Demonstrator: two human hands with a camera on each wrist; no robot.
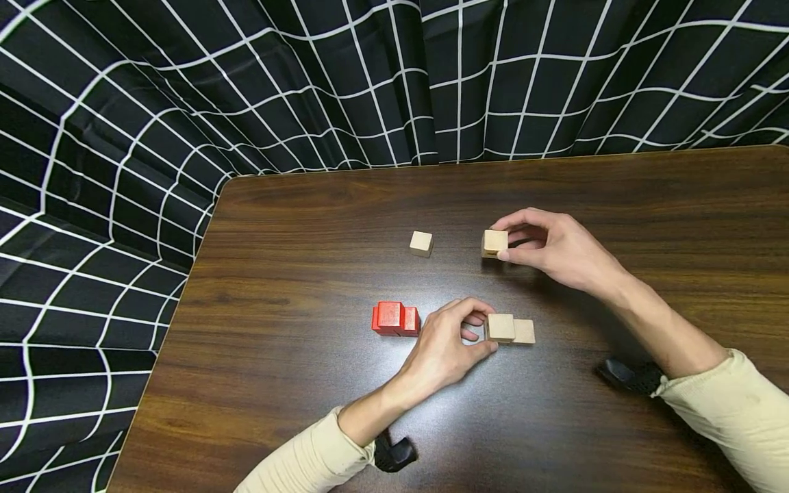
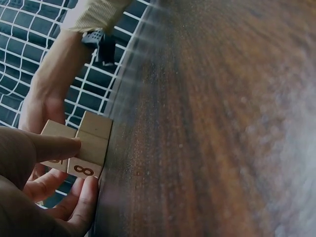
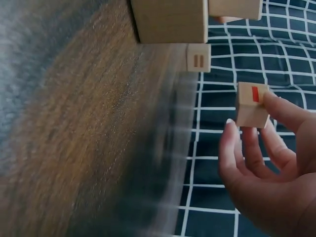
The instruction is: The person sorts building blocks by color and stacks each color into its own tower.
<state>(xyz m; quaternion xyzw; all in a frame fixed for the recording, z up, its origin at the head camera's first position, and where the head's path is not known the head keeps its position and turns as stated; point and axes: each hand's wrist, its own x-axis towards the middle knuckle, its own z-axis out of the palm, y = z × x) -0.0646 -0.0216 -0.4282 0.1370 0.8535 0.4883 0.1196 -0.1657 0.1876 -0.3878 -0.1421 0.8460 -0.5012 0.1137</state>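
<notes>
In the head view, my right hand (image 1: 557, 250) pinches a pale wooden cube (image 1: 495, 242) between thumb and fingers. That cube shows a red bar mark (image 3: 255, 94) in the right wrist view, held apart from the table. My left hand (image 1: 446, 339) grips a small stack of wooden cubes (image 1: 501, 328) by its side. In the left wrist view, its thumb lies across the stack and its fingertips are at the lower cube (image 2: 85, 169), marked 8. Another wooden cube (image 1: 524, 331) sits against the stack's right side.
A lone wooden cube (image 1: 422, 244), marked with two parallel bars, stands farther back on the brown wooden table (image 1: 296, 260). Red blocks (image 1: 390, 316), one stacked on others, stand just left of my left hand. Black gridded cloth (image 1: 345, 82) hangs behind the table.
</notes>
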